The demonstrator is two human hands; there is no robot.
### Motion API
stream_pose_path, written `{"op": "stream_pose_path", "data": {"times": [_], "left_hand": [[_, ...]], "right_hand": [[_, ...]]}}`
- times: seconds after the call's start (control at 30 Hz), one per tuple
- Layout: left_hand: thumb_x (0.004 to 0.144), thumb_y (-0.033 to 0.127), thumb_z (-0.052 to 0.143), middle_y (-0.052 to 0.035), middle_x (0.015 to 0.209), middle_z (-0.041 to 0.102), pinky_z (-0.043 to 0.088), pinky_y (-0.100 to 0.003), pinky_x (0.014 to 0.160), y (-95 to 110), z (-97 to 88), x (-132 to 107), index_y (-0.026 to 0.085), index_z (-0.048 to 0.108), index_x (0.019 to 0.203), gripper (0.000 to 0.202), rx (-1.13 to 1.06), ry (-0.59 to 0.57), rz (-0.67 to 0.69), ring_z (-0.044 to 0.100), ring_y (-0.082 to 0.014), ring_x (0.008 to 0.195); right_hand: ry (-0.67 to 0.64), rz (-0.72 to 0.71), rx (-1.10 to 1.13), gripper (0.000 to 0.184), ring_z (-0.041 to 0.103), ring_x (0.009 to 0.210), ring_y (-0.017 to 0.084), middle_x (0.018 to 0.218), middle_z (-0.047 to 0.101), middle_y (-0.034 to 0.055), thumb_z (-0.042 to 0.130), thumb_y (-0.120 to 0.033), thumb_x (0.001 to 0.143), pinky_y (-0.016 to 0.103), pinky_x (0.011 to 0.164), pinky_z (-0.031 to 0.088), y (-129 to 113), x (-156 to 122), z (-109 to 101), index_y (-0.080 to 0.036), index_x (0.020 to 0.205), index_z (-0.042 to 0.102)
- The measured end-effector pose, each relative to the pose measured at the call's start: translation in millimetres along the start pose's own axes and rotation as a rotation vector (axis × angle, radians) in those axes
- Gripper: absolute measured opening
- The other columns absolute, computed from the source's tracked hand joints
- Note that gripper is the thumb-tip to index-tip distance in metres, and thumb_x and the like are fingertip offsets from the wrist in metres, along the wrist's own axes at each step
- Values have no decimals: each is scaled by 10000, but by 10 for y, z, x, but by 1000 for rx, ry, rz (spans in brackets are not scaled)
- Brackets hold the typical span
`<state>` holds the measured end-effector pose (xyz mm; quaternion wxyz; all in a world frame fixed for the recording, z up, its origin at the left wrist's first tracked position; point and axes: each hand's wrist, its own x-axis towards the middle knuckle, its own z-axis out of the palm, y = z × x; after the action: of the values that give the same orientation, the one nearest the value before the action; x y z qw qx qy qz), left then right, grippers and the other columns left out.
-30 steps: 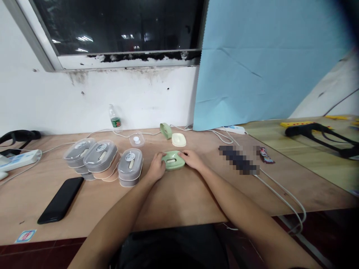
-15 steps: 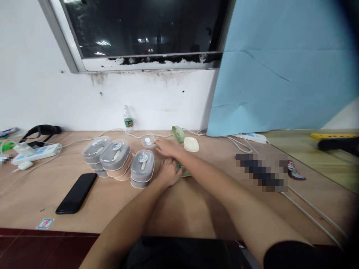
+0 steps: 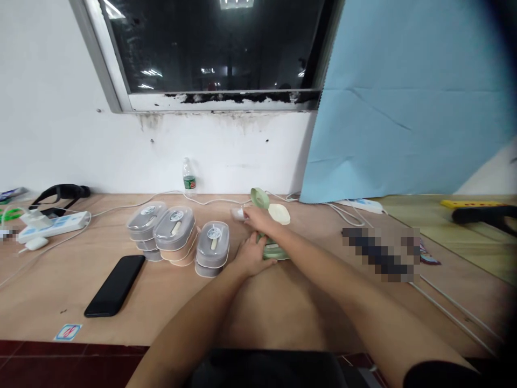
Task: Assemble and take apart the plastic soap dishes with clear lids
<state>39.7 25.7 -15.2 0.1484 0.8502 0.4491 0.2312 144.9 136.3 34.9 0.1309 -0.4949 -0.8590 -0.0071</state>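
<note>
Head view: your left hand (image 3: 251, 256) is clasped around the left end of the green lid (image 3: 275, 252), mid-surface (image 3: 291, 307). Your right hand (image 3: 258, 216) meets the clear cover (image 3: 236, 214) toward the rear edge; its closure cannot be told. Step, judged: cover pickup. Next move calls for secure edge contact.

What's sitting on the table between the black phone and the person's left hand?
In the head view, a grey lidded box stands between the black phone and the left hand.

Flat on the table (image 3: 169, 302), partly hidden: green plastic lid (image 3: 276, 252) with an oblong slot; beyond and left, small transparent cover (image 3: 236, 214), held.
</note>
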Motion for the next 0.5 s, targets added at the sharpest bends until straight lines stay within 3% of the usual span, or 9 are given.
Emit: {"op": "stream_pose_path", "data": {"times": [0.1, 0.2, 0.33, 0.5], "left_hand": [[744, 556, 624, -178, 1445, 306, 315, -516, 1061, -15, 28, -3, 203, 347, 1398, 793, -9, 1, -15, 355, -374, 1314], [739, 559, 625, -193, 1466, 282, 298, -519, 1069, -20, 54, -6, 188, 342, 1401, 810, -25, 7, -49, 331, -385, 1335], [737, 573, 622, -202, 1454, 316, 297, -531, 1061, -15, 68, -1, 186, 374, 1383, 792, -17, 13, -67, 346, -392, 1330], [746, 576, 614, -199, 1471, 298, 294, -514, 1071, 15, 38, -8, 188, 409, 1364, 758, 5, 5, -72, 339, -386, 1339]], "right_hand": [[172, 156, 121, 291, 585, 771, 180, 837, 655, 41, 722, -388, 706, 248, 651, 397, 278, -202, -44, -175, 865, 605], [188, 229, 392, 319, 593, 695, 158, 767, 644, 9, 664, -481, 742, 240, 613, 409, 486, -436, -28, -184, 839, 603], [67, 167, 619, 300, 609, 631, 155, 690, 636, 16, 483, -430, 868, 249, 591, 432, 623, -630, 14, -175, 790, 621], [156, 13, 451, 116, 570, 705, 157, 758, 648, 37, 616, -263, 761, 266, 673, 424, 659, -532, 28, -153, 745, 648]]}}
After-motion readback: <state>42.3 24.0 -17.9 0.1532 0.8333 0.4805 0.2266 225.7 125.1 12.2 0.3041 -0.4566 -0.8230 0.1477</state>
